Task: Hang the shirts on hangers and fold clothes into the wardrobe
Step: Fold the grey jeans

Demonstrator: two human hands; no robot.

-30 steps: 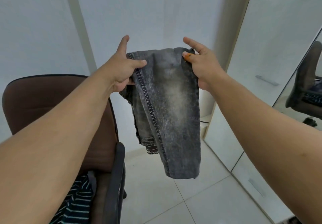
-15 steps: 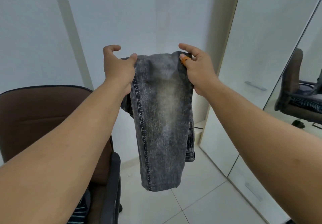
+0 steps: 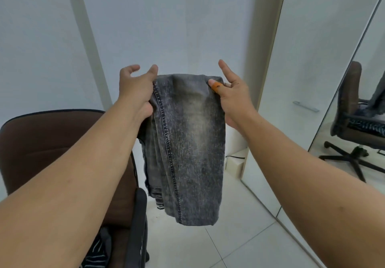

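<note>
Two hands are holding up our folded grey acid-washed denim jeans (image 3: 187, 142) above the white tiled floor (image 3: 239, 247): left hand (image 3: 136, 88) and right hand (image 3: 231, 92) are pinching its top corners. We are risking a slip, since several fingers are splaying free; the striped garment (image 3: 93, 251) on the brown padded office chair (image 3: 52, 142) is getting cropped.

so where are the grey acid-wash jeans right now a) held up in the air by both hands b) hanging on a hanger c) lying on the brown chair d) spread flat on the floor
a: the grey acid-wash denim jeans hang folded between the left hand and the right hand, each with a grip on a top corner, above the white tiled floor.
</note>
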